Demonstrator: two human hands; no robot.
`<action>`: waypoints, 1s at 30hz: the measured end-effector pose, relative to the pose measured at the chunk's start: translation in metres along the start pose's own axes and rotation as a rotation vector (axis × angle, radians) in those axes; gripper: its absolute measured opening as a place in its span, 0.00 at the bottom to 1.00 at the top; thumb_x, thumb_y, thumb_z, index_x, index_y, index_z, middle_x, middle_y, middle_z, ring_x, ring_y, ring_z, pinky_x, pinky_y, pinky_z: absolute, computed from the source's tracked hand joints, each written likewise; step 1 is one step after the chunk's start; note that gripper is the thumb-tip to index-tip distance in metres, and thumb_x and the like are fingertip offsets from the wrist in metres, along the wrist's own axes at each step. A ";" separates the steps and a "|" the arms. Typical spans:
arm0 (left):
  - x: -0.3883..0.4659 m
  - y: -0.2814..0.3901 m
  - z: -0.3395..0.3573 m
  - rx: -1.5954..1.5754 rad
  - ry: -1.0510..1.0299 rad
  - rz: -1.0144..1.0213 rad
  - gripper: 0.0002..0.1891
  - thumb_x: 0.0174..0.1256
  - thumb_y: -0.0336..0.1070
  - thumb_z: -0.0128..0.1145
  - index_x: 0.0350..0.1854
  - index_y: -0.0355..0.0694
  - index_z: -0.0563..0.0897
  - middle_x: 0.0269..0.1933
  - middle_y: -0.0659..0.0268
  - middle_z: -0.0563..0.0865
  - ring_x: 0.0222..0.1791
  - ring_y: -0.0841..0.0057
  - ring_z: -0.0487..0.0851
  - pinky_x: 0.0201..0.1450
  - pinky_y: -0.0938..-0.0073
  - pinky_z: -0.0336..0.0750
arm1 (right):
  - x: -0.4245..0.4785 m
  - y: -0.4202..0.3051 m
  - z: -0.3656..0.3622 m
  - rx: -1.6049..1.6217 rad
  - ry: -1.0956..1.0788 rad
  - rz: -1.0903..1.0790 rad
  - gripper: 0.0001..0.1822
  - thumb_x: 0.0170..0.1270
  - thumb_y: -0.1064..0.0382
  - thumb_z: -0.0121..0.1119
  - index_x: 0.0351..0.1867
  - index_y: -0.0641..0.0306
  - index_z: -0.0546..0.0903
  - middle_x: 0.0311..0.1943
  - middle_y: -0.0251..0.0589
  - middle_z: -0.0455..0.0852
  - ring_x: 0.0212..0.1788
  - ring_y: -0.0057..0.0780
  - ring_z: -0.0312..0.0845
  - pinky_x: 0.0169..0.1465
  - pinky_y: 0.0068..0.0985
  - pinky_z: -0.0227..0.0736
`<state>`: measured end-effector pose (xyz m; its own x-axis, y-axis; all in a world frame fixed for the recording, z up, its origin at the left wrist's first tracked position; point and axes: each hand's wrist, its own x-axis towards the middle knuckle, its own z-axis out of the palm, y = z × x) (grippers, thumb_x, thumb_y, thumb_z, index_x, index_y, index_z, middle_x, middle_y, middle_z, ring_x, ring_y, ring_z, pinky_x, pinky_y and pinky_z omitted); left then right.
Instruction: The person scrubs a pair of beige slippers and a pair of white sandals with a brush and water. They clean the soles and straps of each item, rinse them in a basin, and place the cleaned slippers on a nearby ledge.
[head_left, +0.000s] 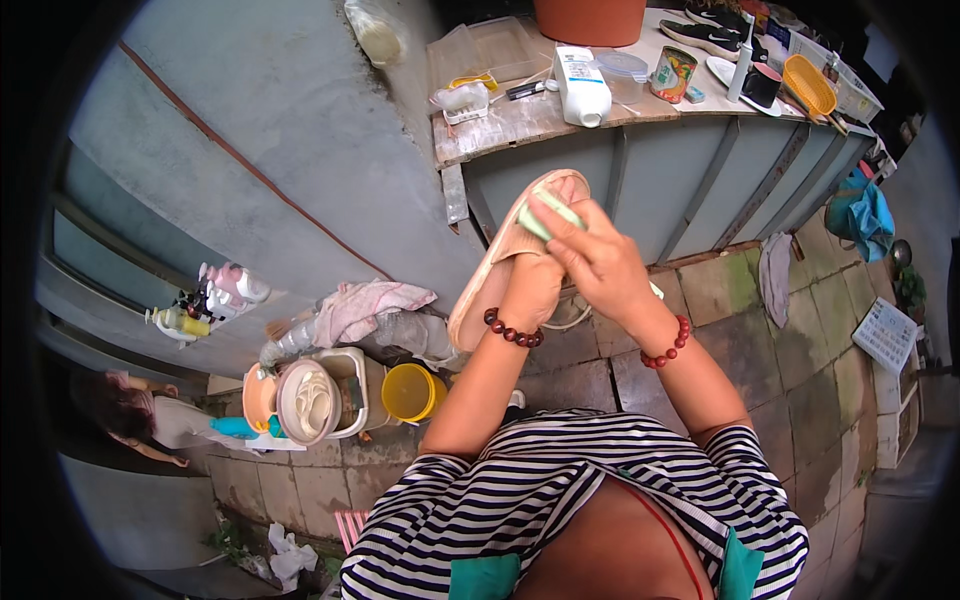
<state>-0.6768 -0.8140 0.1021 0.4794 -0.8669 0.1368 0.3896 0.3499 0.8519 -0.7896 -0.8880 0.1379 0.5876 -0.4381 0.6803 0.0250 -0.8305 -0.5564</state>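
Note:
A pale pink slide slipper (478, 296) is held up in front of me, toe end pointing away. My left hand (535, 281) is pushed under its strap, and its fingertips show at the open toe. Above it, my right hand (604, 259) pinches a light green pad (551, 214) between thumb and fingers. The pad rests against the slipper's strap. It looks like a sponge or a block, but slight blur hides which. Part of a white cord or strap (571, 319) shows below my hands.
Beyond the slipper, a counter (502, 142) carries a white bottle (583, 90), a food can (673, 75) and black sneakers (697, 37). At left on the tiled floor stand a yellow bucket (411, 391) and a basin (289, 424) with footwear inside. Another person (161, 416) is at far left.

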 end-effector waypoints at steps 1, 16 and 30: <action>0.000 -0.007 -0.003 0.035 -0.013 0.018 0.35 0.65 0.12 0.48 0.78 0.34 0.64 0.68 0.58 0.78 0.67 0.69 0.80 0.64 0.69 0.79 | -0.001 -0.001 0.002 -0.065 -0.011 -0.059 0.27 0.74 0.62 0.60 0.72 0.34 0.80 0.45 0.41 0.82 0.40 0.43 0.84 0.42 0.35 0.80; -0.014 -0.007 -0.021 0.027 -0.026 -0.091 0.36 0.65 0.12 0.48 0.78 0.35 0.64 0.70 0.56 0.76 0.70 0.64 0.78 0.64 0.68 0.80 | 0.000 0.020 -0.014 -0.196 -0.112 -0.129 0.26 0.70 0.65 0.63 0.68 0.33 0.84 0.40 0.39 0.81 0.34 0.42 0.84 0.34 0.36 0.79; -0.012 -0.013 -0.012 -0.053 0.000 -0.093 0.34 0.65 0.12 0.50 0.77 0.31 0.65 0.71 0.54 0.76 0.71 0.64 0.78 0.69 0.66 0.78 | 0.008 0.037 -0.025 -0.246 -0.209 0.162 0.28 0.70 0.64 0.64 0.70 0.32 0.82 0.41 0.42 0.81 0.36 0.46 0.84 0.37 0.37 0.80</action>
<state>-0.6788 -0.8037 0.0835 0.4393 -0.8965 0.0583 0.4733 0.2861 0.8332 -0.8044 -0.9307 0.1346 0.7211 -0.5124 0.4663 -0.2625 -0.8249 -0.5007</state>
